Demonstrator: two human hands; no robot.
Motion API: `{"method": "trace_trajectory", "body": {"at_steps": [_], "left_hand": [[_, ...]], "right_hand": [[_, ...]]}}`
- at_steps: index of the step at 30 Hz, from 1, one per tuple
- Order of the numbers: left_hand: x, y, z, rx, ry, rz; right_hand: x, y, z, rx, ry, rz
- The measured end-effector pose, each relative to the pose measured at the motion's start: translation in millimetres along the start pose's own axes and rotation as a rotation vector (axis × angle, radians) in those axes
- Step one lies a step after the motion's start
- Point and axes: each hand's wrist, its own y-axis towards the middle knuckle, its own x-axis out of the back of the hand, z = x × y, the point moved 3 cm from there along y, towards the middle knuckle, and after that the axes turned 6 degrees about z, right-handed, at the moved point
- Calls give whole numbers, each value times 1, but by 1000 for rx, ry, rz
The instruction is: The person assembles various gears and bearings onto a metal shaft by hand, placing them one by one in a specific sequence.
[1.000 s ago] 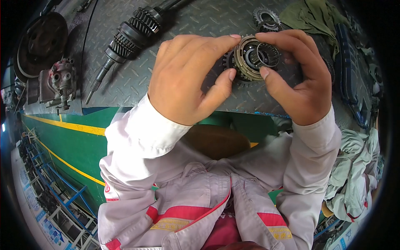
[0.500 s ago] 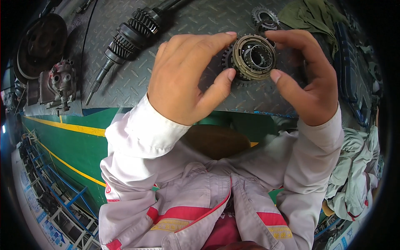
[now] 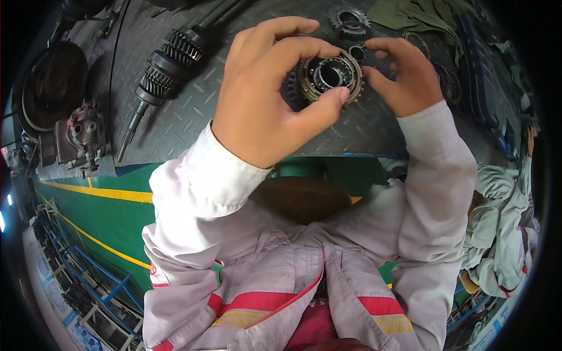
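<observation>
A toothed brass-coloured synchronizer ring (image 3: 307,89) sits on a dark gear (image 3: 294,86) on the metal bench top. My left hand (image 3: 257,96) reaches over it from the left, index finger and thumb on opposite sides of the ring. At the ring's upper right, my right hand (image 3: 410,79) has thumb and index finger apart, with nothing visible between them. Its fingertips are near a small dark ring (image 3: 357,54). Beyond lies a loose toothed gear (image 3: 349,22). The undersides of my left fingers are hidden.
A gear shaft (image 3: 158,73) lies across the bench (image 3: 187,126) at left. Beside it are a metal housing (image 3: 82,131) and a round dark disc (image 3: 55,88). Green cloth (image 3: 415,14) and a blue tray (image 3: 486,88) lie at right. A grey-clad person (image 3: 497,234) shows at the right edge.
My right hand has come off the ring's right side and moved up and away. My left fingers have shifted further over the ring. The whole view has shifted slightly.
</observation>
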Motion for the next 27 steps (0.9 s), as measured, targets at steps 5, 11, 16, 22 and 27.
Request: {"method": "trace_trajectory", "body": {"at_steps": [5, 11, 16, 22, 27], "left_hand": [[-4, 6, -4, 11, -19, 0], [-1, 1, -1, 27, 29, -5], [2, -2, -3, 7, 0, -33], [0, -5, -2, 24, 10, -33], [1, -5, -3, 32, -3, -51]], "right_hand": [[-4, 7, 9, -162, -162, 22], [-9, 10, 7, -134, -148, 14], [37, 0, 22, -153, 437, -4], [52, -4, 74, 107, 418, 5], [40, 6, 83, 185, 341, 83]]}}
